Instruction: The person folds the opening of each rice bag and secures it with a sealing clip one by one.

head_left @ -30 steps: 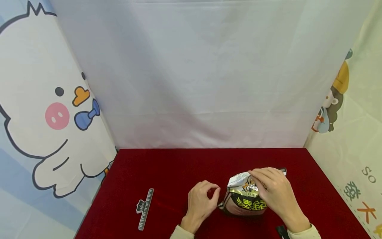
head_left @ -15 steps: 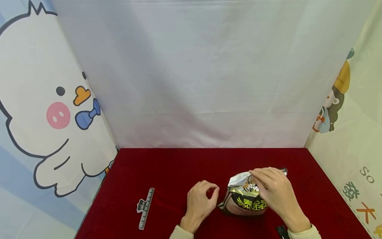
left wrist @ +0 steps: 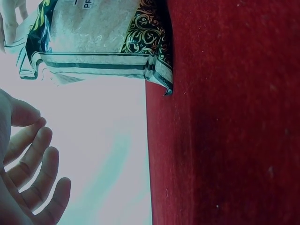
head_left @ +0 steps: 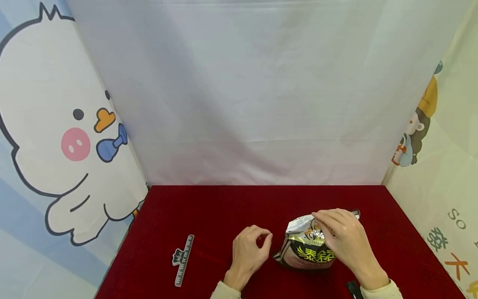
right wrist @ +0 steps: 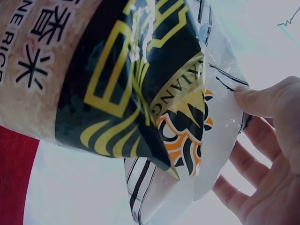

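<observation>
A bag of rice (head_left: 308, 253) with a black, gold and clear wrapper stands on the red tabletop, right of centre. My right hand (head_left: 345, 236) pinches its white upper edge between thumb and fingers; the right wrist view shows the thumb on the rice bag's rim (right wrist: 220, 117). Left of the bag, apart from it, is my left hand (head_left: 248, 251). Its thumb and index fingertip meet in a ring, and the other fingers curve loosely in the left wrist view. Nothing shows between them. The bag's striped end (left wrist: 98, 65) lies beyond that hand.
A long clip (head_left: 183, 261) with a piano-key pattern lies on the red cloth (head_left: 209, 207) at left. Next to my right sleeve is a black strip-like object (head_left: 354, 288), partly hidden. White curtain (head_left: 261, 104) hangs behind the table, with printed cloths at both sides.
My left hand has drifted slightly left, away from the bag. The right hand keeps its pinch on the bag's top. The head view has shifted a little.
</observation>
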A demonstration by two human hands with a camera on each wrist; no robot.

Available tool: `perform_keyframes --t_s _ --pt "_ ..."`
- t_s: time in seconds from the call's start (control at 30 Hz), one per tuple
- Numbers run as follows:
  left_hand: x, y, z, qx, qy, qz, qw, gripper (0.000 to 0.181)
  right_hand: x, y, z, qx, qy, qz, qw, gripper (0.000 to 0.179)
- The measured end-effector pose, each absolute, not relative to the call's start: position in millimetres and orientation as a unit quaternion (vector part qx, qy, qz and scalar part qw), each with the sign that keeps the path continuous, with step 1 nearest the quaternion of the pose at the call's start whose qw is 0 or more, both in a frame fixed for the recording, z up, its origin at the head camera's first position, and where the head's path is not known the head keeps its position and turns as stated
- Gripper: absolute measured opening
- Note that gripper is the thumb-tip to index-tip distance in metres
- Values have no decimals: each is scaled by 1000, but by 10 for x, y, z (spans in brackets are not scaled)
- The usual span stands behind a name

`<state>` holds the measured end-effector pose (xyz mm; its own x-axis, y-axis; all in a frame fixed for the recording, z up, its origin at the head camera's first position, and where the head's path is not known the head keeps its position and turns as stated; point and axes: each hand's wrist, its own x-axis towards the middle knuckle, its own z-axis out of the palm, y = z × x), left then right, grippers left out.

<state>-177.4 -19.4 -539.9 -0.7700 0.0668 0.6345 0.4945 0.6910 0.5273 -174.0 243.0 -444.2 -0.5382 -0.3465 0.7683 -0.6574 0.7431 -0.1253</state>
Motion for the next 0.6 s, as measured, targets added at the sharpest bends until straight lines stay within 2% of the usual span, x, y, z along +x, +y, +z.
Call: perform_keyframes --t_s 0.6 --pt "-1733 -243 -5432 -153 -874 -358 291 4 -1717 2433 -4448 282 -860 201 374 30"
